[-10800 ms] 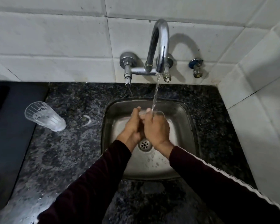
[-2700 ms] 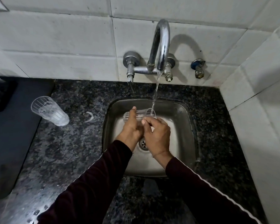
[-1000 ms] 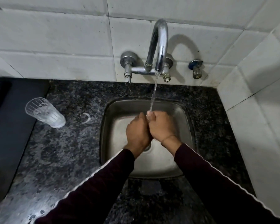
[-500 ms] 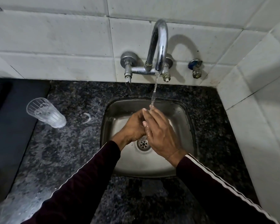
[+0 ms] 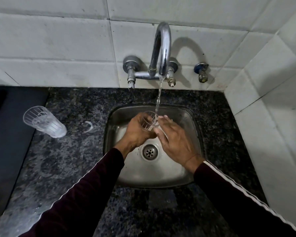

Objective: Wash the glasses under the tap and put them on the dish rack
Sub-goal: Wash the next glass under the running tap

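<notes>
Head view | left hand (image 5: 137,132) fingers curled round glass (image 5: 149,120) under tap (image 5: 161,48) stream | right hand (image 5: 175,139) flat, fingers straight, touching rim | advice: turn glass steadily, firm grip, wet glass likely slippery | second glass (image 5: 44,121) waits far left on desk (image 5: 72,151)

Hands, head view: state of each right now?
Left hand: grips the glass under the tap stream.
Right hand: open, fingers straight, touching the glass's side, gripping nothing.

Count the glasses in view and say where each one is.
2. One glass is held by the left hand under the tap's stream; the other glass stands on the counter.
</notes>
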